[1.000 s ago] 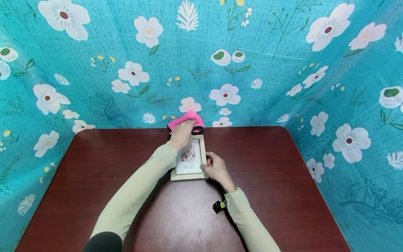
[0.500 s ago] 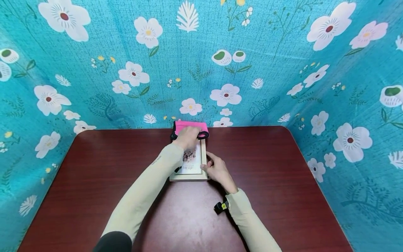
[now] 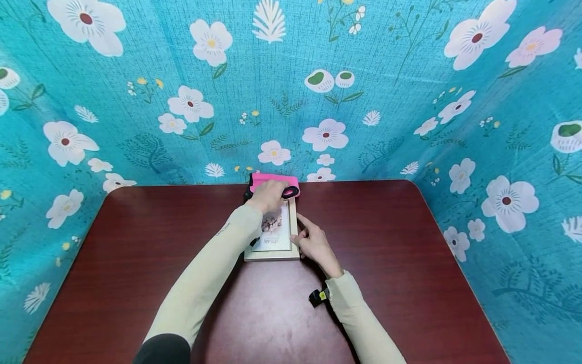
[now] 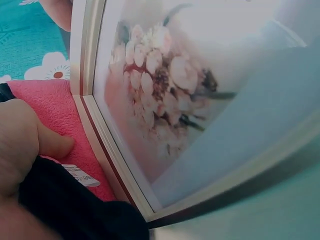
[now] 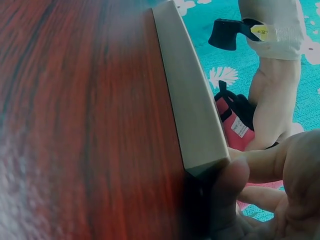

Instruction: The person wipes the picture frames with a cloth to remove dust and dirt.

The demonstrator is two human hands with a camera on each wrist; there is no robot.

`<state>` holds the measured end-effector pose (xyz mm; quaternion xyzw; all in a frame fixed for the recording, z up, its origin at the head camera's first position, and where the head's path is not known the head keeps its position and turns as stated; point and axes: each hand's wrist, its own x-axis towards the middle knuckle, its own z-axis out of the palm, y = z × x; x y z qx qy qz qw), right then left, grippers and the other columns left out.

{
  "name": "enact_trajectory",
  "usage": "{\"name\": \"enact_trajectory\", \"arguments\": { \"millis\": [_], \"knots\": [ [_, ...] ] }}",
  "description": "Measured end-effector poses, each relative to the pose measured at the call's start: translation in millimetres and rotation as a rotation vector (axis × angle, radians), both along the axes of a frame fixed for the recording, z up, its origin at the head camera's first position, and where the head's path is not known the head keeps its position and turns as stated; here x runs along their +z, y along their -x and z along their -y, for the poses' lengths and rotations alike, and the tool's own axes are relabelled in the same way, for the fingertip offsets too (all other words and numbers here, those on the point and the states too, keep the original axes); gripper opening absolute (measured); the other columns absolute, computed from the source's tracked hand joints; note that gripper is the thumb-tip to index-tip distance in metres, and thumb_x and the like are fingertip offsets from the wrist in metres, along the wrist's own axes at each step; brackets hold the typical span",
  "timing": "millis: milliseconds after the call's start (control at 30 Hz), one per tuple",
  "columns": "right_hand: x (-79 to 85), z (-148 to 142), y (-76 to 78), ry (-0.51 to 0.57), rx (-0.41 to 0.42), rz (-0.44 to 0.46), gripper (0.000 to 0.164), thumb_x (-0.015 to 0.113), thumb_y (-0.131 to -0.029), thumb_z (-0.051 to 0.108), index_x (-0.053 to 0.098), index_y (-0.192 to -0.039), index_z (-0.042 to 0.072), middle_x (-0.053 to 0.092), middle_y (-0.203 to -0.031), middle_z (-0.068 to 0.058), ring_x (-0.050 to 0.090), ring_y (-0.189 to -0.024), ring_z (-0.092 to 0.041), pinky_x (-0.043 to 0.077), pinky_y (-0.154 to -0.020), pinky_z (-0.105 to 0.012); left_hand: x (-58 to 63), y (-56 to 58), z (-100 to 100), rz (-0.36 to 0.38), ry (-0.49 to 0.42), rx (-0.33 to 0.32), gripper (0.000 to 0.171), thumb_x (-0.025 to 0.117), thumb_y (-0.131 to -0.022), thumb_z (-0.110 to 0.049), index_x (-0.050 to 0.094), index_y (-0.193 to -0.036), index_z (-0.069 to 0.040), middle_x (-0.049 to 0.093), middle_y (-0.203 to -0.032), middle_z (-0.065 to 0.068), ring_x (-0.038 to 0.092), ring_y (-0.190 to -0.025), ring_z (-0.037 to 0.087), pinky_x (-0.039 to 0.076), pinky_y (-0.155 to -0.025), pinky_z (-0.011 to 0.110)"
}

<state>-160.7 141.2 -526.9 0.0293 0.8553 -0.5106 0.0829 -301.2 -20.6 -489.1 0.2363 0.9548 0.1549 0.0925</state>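
A pale wooden picture frame with a pink flower print is at the table's far middle; whether it lies flat or tilts I cannot tell. My left hand grips a pink plush cleaning cloth with black trim, at the frame's far edge. In the left wrist view the thumb presses on the cloth, beside the frame's rim; a white tag shows. My right hand holds the frame's right side, thumb on top. The right wrist view shows its fingers pinching the frame's side.
The dark red table has rounded far corners. A teal floral curtain hangs behind it and along both sides. A small black wrist device sits by the right cuff.
The left hand and the cloth have shifted a little right and nearer, and the cloth's raised peak has flattened. The right hand keeps its hold on the frame.
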Motion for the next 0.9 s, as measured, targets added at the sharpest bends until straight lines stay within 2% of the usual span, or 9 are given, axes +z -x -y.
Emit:
{"name": "enact_trajectory", "arguments": {
  "millis": [100,333,533,667,767,900],
  "knots": [
    [0.7,1,-0.1,-0.019,0.001,-0.015,0.070,0.073,-0.097,0.010,0.048,-0.162,0.018,0.060,-0.073,0.001,0.056,-0.047,-0.012,0.052,-0.054,-0.029,0.8,-0.9,3,0.002,0.001,-0.005,0.028,0.069,-0.103,-0.013,0.068,-0.130,-0.010,0.074,-0.122,0.011,0.069,-0.116,0.030,0.056,-0.106,0.046],
    [0.0,0,0.2,0.003,0.001,0.000,0.071,0.073,-0.097,0.011,0.048,-0.163,0.019,0.060,-0.073,0.000,0.056,-0.047,-0.013,0.053,-0.052,-0.030,4.6,-7.7,10,0.036,0.021,0.015,0.050,0.064,-0.102,-0.005,0.059,-0.151,-0.010,0.068,-0.140,0.013,0.064,-0.132,0.031,0.052,-0.114,0.048],
    [-2.4,-2,1.6,0.021,-0.004,0.009,0.071,0.073,-0.097,0.012,0.048,-0.162,0.020,0.059,-0.072,0.001,0.056,-0.048,-0.013,0.053,-0.050,-0.030,4.6,-8.9,19,0.036,0.020,0.024,0.058,0.067,-0.099,-0.003,0.054,-0.156,-0.011,0.066,-0.145,0.012,0.061,-0.137,0.031,0.048,-0.118,0.049],
    [-2.3,-2,1.1,0.005,-0.007,0.010,0.069,0.074,-0.097,0.013,0.050,-0.161,0.020,0.062,-0.074,0.000,0.058,-0.048,-0.014,0.054,-0.055,-0.030,2.7,-8.9,28,0.023,-0.002,0.029,0.053,0.069,-0.099,-0.003,0.059,-0.150,-0.010,0.069,-0.139,0.013,0.063,-0.132,0.031,0.050,-0.116,0.048],
    [-2.1,-2,0.2,0.005,-0.015,0.012,0.065,0.074,-0.097,0.013,0.054,-0.158,0.015,0.062,-0.077,0.000,0.059,-0.050,-0.014,0.055,-0.057,-0.030,0.8,-8.8,35,0.005,-0.026,0.024,0.039,0.068,-0.101,-0.006,0.065,-0.141,-0.009,0.071,-0.132,0.012,0.066,-0.126,0.030,0.052,-0.113,0.047],
    [-0.8,-2,-0.5,0.036,-0.020,0.027,0.059,0.074,-0.098,0.013,0.057,-0.154,0.010,0.058,-0.078,0.001,0.058,-0.051,-0.014,0.055,-0.054,-0.030,-1.9,-9.9,46,-0.017,-0.047,0.021,0.031,0.068,-0.102,-0.009,0.067,-0.133,-0.008,0.073,-0.127,0.012,0.068,-0.122,0.029,0.053,-0.111,0.047]
  ]
}}
